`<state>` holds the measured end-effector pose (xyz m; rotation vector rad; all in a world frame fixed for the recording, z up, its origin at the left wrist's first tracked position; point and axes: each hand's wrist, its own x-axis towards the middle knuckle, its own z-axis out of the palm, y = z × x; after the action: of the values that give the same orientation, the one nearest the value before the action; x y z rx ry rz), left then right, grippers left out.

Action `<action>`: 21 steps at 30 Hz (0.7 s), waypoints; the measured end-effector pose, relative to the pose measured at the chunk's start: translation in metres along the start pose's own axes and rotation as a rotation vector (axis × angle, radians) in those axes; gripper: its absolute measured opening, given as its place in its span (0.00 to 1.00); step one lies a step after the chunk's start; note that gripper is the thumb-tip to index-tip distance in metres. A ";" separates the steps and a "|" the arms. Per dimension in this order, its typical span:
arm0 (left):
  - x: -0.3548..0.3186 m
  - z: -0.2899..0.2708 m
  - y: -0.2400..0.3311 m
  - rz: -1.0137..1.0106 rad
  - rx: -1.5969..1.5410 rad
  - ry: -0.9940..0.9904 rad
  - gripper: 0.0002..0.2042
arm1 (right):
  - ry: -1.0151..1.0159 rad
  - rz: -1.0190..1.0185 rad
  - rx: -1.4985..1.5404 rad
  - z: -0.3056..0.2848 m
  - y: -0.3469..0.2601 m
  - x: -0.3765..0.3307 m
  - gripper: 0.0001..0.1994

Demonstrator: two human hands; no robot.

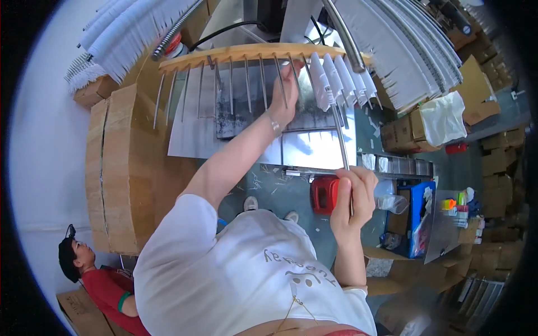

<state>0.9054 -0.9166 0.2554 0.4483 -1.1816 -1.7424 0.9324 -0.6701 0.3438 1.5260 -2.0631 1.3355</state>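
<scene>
My right hand [356, 196] is closed round the lower part of a thin metal rod [341, 137]. The rod slants up to a white folded piece [320, 84], one of several hanging side by side at the right end of a wooden bar [224, 54]. Along the bar, several bare metal prongs [248, 87] hang down in a row. My left hand [284, 98] is raised just below the middle of the bar, among the prongs. Its fingers look bent; the fingertips are partly hidden, and what they grip cannot be made out.
Under the bar is a table [190, 137] with a dark plate [241, 120]. White strips hang in dense rows on the upper left [131, 39] and upper right [403, 50]. Cardboard boxes [115, 173], a red stool [324, 195] and a blue crate [412, 218] stand around. A person [106, 285] is at lower left.
</scene>
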 end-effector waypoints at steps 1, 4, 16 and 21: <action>0.010 0.003 -0.003 -0.073 -0.095 -0.021 0.17 | -0.001 -0.011 0.003 0.004 0.000 0.002 0.05; 0.016 0.015 -0.013 0.062 -0.290 0.026 0.10 | 0.024 0.097 0.042 0.012 0.003 0.004 0.06; -0.054 0.010 0.011 -0.086 0.029 -0.161 0.12 | 0.115 -0.041 0.118 -0.038 0.008 -0.044 0.12; -0.005 0.038 -0.004 -0.188 -0.137 0.148 0.12 | 0.192 0.060 0.136 -0.058 -0.001 -0.062 0.14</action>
<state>0.8779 -0.8924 0.2687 0.6108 -0.9336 -1.9015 0.9423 -0.5858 0.3356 1.3365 -1.9487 1.6067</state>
